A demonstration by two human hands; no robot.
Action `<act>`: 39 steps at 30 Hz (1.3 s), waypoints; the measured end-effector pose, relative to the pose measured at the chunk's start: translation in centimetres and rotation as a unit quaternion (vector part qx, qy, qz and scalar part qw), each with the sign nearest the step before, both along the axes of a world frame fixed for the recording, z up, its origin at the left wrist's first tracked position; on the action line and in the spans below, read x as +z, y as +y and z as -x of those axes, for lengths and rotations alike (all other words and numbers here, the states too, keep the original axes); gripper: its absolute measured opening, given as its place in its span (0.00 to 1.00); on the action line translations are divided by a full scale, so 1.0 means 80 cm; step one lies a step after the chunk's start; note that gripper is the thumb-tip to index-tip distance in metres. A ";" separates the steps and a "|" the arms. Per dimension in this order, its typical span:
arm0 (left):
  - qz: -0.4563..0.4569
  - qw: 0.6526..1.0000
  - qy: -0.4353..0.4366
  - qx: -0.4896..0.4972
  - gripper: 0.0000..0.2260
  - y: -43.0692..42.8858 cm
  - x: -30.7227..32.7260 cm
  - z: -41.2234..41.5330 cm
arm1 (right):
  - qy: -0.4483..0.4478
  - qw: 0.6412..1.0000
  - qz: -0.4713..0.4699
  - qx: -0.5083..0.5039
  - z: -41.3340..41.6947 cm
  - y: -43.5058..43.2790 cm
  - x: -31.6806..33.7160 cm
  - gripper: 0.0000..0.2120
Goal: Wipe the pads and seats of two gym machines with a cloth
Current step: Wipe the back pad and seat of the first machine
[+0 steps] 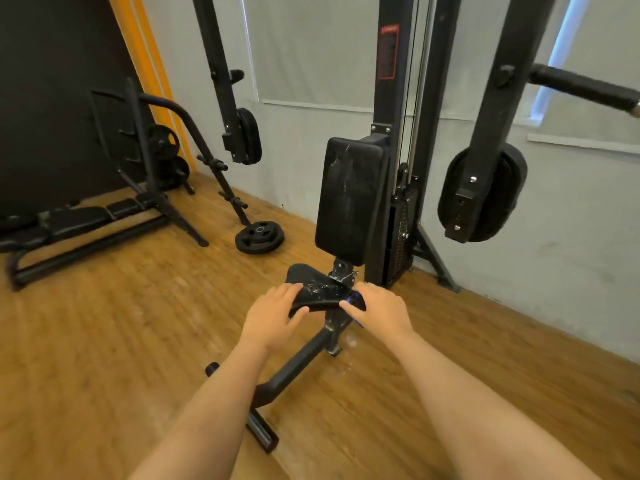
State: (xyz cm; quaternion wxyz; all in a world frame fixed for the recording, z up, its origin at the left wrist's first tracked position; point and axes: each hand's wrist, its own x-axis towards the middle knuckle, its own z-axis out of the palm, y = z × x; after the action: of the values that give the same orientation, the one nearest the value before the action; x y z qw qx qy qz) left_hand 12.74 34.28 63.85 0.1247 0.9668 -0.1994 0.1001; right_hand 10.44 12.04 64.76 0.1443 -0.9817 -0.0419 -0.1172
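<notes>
This is a gym: a cable machine with a weight stack, back pad, seat and arm pads stands by the wall. A bench and plate rack fill the corner, and a loose plate lies on the wood floor.

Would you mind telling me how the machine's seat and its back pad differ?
The back pad stands upright as a tall rectangle; the seat lies low and roughly flat. The left hand grips the seat's edge and the right hand holds a blue cloth at its side, while nothing touches the back pad. Both are black padding with whitish marks.
</notes>
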 end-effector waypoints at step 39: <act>-0.074 0.993 -0.068 -0.054 0.24 -0.035 0.050 -0.736 | -0.062 0.997 0.045 -0.011 -0.733 -0.057 0.072 0.15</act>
State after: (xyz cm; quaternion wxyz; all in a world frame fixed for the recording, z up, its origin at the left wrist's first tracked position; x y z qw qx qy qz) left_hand 71.61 31.49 67.87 0.0440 0.9523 -0.2657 0.1437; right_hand 69.11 7.49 70.50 0.0964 -0.9784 -0.0453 -0.1773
